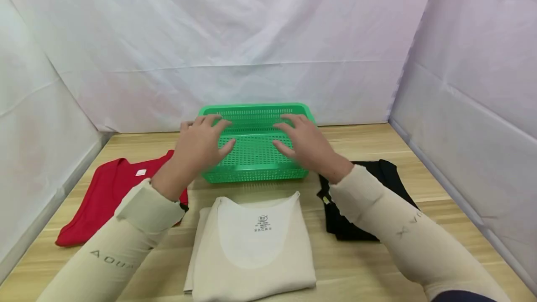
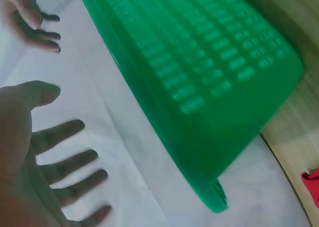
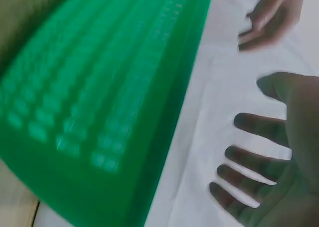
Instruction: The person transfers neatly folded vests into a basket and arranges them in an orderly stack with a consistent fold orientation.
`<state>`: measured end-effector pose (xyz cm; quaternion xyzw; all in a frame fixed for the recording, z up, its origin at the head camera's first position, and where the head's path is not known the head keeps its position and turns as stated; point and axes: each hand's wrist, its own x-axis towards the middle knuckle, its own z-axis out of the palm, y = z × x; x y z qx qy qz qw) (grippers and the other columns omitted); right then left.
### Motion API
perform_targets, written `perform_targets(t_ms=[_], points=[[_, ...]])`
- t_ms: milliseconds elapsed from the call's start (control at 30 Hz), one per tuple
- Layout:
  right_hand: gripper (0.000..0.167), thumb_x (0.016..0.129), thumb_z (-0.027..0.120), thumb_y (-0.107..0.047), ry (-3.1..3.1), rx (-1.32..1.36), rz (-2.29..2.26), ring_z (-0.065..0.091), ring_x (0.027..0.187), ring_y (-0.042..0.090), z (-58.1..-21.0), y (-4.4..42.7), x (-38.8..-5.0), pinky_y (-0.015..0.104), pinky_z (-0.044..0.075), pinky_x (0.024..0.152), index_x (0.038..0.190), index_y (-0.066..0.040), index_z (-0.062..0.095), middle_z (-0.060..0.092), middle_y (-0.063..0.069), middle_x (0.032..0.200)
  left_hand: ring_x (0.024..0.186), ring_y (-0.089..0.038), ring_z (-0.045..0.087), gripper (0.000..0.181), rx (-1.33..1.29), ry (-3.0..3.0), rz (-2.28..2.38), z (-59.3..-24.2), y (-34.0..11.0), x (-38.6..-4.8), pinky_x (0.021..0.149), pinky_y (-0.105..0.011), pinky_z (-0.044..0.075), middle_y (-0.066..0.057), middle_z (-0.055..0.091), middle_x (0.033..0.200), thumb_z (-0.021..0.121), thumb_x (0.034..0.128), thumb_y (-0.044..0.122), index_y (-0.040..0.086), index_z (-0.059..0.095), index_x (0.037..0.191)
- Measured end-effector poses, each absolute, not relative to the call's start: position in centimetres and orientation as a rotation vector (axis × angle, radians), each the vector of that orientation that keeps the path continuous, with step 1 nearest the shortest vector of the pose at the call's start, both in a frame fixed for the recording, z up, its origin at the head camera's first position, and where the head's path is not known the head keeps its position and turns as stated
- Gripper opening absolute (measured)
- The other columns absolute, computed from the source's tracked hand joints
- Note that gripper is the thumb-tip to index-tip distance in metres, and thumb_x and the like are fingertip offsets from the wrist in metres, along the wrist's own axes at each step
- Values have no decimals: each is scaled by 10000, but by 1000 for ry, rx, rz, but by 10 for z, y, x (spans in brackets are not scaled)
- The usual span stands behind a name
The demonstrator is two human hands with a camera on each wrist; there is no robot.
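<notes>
A green plastic basket [image 1: 251, 150] with slotted walls stands at the back of the table. My left hand [image 1: 201, 143] hovers over its left side, fingers spread and holding nothing. Over the right side hangs my right hand [image 1: 306, 143], its fingers likewise apart with nothing between them. Both wrist views show the basket wall [image 2: 164, 117] separate from the fingers. Nearest me lies a folded cream top [image 1: 251, 246] with a printed neck label. A folded red garment [image 1: 113, 190] rests on the left, and a folded black garment [image 1: 350, 218] lies on the right, partly hidden by my right forearm.
The wood-grain table [image 1: 423, 176] is bordered by white cloth [image 1: 251, 36] behind and on both sides. The back cloth hangs close behind the basket. Pale sleeves [image 1: 105, 255] cover both forearms.
</notes>
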<state>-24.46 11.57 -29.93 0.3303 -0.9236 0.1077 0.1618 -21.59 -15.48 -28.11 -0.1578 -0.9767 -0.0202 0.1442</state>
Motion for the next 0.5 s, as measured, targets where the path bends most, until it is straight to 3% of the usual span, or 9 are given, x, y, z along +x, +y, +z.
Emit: perform_targets(t_ms=[100,200,367,500], points=[[272,960,657,-238,-2397,1105,390,587,1134,284,-304,115,-220,418,501,977,1182,-84,692,645,117,1210,1214,-349,563,380,-624,-2593,-32,-284,-149,-200,934,-573,468,-114,611,1321,679,914,341,147,669,1240],[184,925,698,-184,-2310,1228,452,593,982,201,-310,116,-194,324,527,836,1087,-102,718,665,48,1045,1050,-312,630,311,-809,-2396,-67,-288,-146,-184,831,-481,519,-100,679,1149,775,837,281,129,716,1102],[157,903,702,-132,-2394,1349,516,571,918,115,-326,123,-165,249,517,764,1057,-143,729,653,-22,986,846,-195,657,300,-1145,-2244,-183,-300,-143,-160,718,-337,531,-33,701,938,862,756,244,126,721,993],[191,885,692,-101,-2507,1395,510,568,932,118,-340,128,-160,251,515,779,1066,-150,727,641,-24,1013,793,-122,645,295,-1260,-2315,-195,-316,-145,-148,725,-301,529,26,690,894,850,768,258,153,708,1004]])
